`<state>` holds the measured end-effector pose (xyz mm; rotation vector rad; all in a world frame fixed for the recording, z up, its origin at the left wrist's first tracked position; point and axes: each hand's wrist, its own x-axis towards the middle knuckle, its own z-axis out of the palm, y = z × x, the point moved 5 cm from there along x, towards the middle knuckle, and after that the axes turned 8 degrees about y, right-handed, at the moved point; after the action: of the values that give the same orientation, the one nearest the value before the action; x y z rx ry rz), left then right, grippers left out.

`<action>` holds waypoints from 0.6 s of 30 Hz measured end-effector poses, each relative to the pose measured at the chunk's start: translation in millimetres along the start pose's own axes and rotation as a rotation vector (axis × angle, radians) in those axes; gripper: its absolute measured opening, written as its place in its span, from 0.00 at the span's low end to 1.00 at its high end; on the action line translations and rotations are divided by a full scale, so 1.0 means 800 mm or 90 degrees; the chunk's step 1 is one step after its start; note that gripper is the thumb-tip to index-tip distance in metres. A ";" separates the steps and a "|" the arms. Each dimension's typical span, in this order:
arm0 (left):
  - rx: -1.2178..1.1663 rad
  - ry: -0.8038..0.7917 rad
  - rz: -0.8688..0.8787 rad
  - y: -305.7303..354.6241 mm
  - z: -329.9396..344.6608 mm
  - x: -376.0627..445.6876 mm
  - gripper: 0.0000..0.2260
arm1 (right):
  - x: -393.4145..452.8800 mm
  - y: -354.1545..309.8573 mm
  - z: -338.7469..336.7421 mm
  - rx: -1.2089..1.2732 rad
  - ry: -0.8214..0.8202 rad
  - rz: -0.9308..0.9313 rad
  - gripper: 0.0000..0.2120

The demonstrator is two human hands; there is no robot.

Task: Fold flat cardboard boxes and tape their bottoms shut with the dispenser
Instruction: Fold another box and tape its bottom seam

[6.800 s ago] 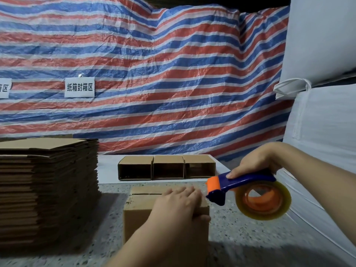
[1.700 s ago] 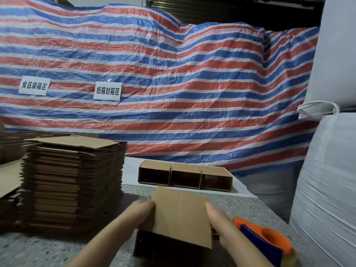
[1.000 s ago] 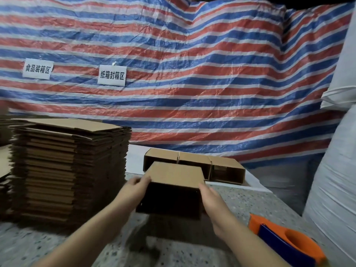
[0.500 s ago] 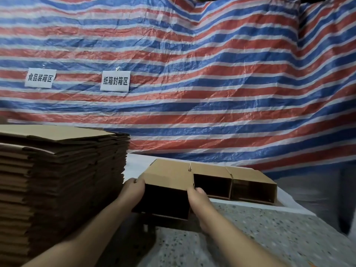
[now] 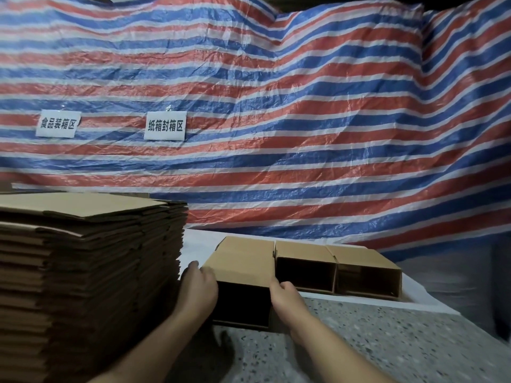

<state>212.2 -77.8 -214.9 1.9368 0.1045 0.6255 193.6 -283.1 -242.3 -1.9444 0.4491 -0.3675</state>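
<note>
Head view: both hands hold one folded carton at the near end of a row of cartons.
Left hand (image 5: pixel 197 290): fingers curled round the carton's left wall, thumb near the top edge.
Right hand (image 5: pixel 286 299): fingers curled round the carton's right wall at its open front.
Held carton (image 5: pixel 243 261): lies on its side, open mouth dark and facing the viewer, top panel plain brown; whether its base rests on the surface or hangs just above it cannot be told.
Neighbouring cartons: a second carton (image 5: pixel 304 268) touches the held one on the right, and a third (image 5: pixel 367 275) touches the second farther right; both lie open toward the viewer.
White sheet (image 5: pixel 414 297): lies under the row, at the far edge of the worktop.
Worktop (image 5: pixel 387 341): grey speckled stone, near right.
Flat stack (image 5: pixel 83 272): a tall pile of unfolded cardboard blanks, left, just beside the left hand.
Tarpaulin (image 5: pixel 276 106): red, white and blue stripes, hanging across the far side.
Paper signs: two white labels (image 5: pixel 58 124) (image 5: pixel 165 125) with printed characters on the tarpaulin, upper left.
</note>
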 end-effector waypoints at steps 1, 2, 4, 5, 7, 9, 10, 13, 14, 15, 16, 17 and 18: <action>0.018 0.009 0.048 0.014 -0.006 -0.010 0.11 | -0.002 -0.004 -0.007 0.001 0.012 -0.003 0.28; 0.031 0.013 0.096 0.030 -0.012 -0.020 0.13 | -0.006 -0.010 -0.015 -0.005 0.022 -0.009 0.27; 0.054 0.014 0.207 0.068 -0.027 -0.038 0.18 | -0.016 -0.024 -0.031 -0.032 0.036 -0.028 0.25; 0.067 0.017 0.270 0.090 -0.039 -0.045 0.18 | -0.022 -0.032 -0.040 -0.039 0.042 -0.040 0.24; 0.092 0.044 0.394 0.136 -0.069 -0.055 0.16 | -0.036 -0.047 -0.056 -0.029 0.047 -0.064 0.21; 0.129 0.077 0.476 0.179 -0.105 -0.056 0.13 | -0.055 -0.066 -0.070 -0.007 0.045 -0.082 0.18; 0.153 0.087 0.496 0.197 -0.124 -0.053 0.13 | -0.065 -0.075 -0.077 -0.001 0.045 -0.093 0.17; 0.283 0.100 0.502 0.233 -0.179 -0.035 0.13 | -0.097 -0.102 -0.096 -0.025 0.045 -0.124 0.16; 0.347 0.101 0.484 0.237 -0.196 -0.026 0.15 | -0.107 -0.109 -0.103 -0.038 0.046 -0.132 0.15; 0.415 0.096 0.455 0.236 -0.211 -0.017 0.16 | -0.116 -0.114 -0.110 -0.051 0.047 -0.144 0.13; 0.480 0.083 0.419 0.232 -0.225 -0.008 0.18 | -0.124 -0.119 -0.117 -0.063 0.049 -0.158 0.13; 0.539 0.059 0.382 0.226 -0.238 0.000 0.20 | -0.132 -0.123 -0.124 -0.074 0.048 -0.169 0.13; 0.588 0.028 0.347 0.219 -0.248 0.007 0.22 | -0.139 -0.125 -0.131 -0.084 0.044 -0.176 0.14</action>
<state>88.3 9.8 2.2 2.8806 -0.1442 1.1076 62.9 -277.7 -115.0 -2.1330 0.2535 -0.5962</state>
